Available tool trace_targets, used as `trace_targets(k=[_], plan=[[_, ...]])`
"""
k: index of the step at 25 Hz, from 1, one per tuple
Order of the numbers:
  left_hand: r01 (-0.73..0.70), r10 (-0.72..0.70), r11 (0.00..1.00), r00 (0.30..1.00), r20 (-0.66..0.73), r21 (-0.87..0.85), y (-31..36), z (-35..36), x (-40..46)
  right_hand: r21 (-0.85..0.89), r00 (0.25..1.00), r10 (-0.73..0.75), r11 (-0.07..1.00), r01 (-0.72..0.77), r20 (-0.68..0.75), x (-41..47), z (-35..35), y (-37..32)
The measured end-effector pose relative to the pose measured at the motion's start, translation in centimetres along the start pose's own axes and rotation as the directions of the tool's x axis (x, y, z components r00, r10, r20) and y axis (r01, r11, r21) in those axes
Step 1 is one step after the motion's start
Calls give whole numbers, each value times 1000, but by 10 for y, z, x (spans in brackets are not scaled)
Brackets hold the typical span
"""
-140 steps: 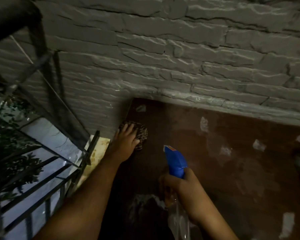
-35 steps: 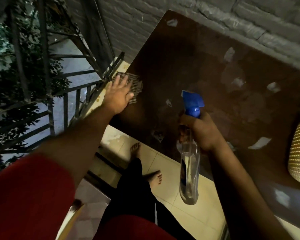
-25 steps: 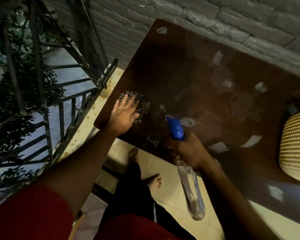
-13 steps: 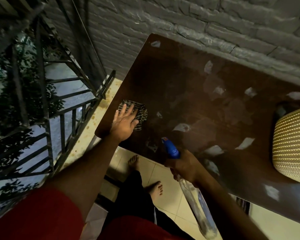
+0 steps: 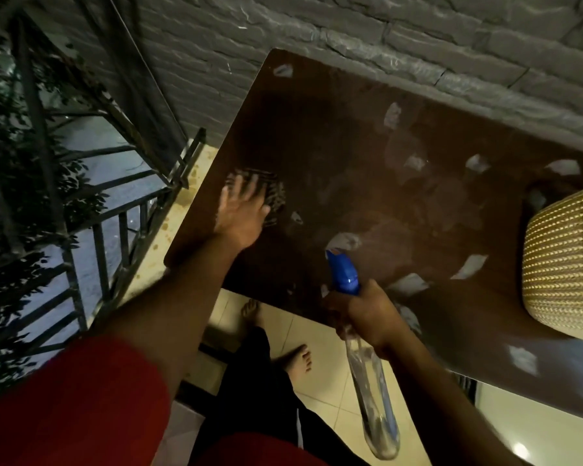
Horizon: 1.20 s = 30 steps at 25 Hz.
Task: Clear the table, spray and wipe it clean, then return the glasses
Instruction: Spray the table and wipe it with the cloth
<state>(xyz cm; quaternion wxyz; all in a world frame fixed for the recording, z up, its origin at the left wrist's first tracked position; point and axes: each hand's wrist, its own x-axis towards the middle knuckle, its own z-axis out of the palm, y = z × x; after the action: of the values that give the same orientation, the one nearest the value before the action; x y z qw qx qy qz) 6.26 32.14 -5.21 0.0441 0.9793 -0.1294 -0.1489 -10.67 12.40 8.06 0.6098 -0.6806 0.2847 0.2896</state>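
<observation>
Pressing spread fingers on the striped cloth [image 5: 272, 200], the left hand [image 5: 241, 215] has slid outward along the tabletop [image 5: 334, 139] (blurred); the right hand [image 5: 371, 312] still grips the spray bottle [image 5: 367, 364], tilted lower.

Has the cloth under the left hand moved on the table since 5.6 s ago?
Yes. The cloth, pressed by the left hand, was at the table's far corner by the wall; now it lies nearer the front edge.

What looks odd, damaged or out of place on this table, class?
The brown table shows pale, irregular patches scattered over its top, such as one near the spray bottle. They look like peeled finish or stuck scraps; which cannot be told. Nothing looks spilled or tipped.
</observation>
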Motion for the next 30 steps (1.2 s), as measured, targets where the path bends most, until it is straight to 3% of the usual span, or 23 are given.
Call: trace_targets(k=[2,4,6,8,10,12,13,15,17,19,20,22,24,26,28,30], plan=[[-245,249,962,968,-23,121,24,24,-31,35,1000,-18,999,18,-6,-2,-2,-6],[-514,516,853,857,6,92,22,52,-103,65,999,-41,997,40,21,-5,-7,-10],[-622,618,777,783,73,98,-10,50,-133,79,998,-48,996,44,50,-7,-10,-9],[-532,534,830,845,35,167,-31,37,-97,74,998,-37,997,34,50,-5,-11,-8],[-270,274,961,960,-54,59,-24,19,-42,52,998,-29,998,27,57,0,-10,-6],[-97,97,995,994,-45,20,9,14,-17,1,998,-45,999,45,50,5,-8,-4],[-122,125,992,991,-53,42,24,21,-23,-19,998,-53,998,54,37,6,-7,-4],[-303,307,950,950,-60,71,37,41,-69,-28,998,-54,998,55,24,5,-6,-5],[-416,414,909,908,-57,-24,18,50,-116,1,998,-55,999,55,36,2,-10,-8],[-376,375,926,925,-58,-20,-9,47,-101,50,998,-41,998,39,46,-1,-14,-12],[-285,281,957,957,-68,-53,-12,33,-74,76,998,-41,996,38,48,-1,-16,-16],[-86,77,989,993,-85,-116,4,7,1,114,997,-57,992,51,49,5,-19,-27],[-13,12,998,1000,-18,-63,32,-6,37,112,995,-98,989,94,32,15,-21,-41],[-142,142,990,989,-27,-11,32,7,24,125,993,-116,986,112,24,24,-21,-54],[-304,298,950,950,-90,-66,6,25,-20,174,995,-103,980,101,4,32,-23,-66],[-337,325,938,936,-136,-82,-25,25,-18,221,995,-95,971,96,-12,43,-26,-79]])
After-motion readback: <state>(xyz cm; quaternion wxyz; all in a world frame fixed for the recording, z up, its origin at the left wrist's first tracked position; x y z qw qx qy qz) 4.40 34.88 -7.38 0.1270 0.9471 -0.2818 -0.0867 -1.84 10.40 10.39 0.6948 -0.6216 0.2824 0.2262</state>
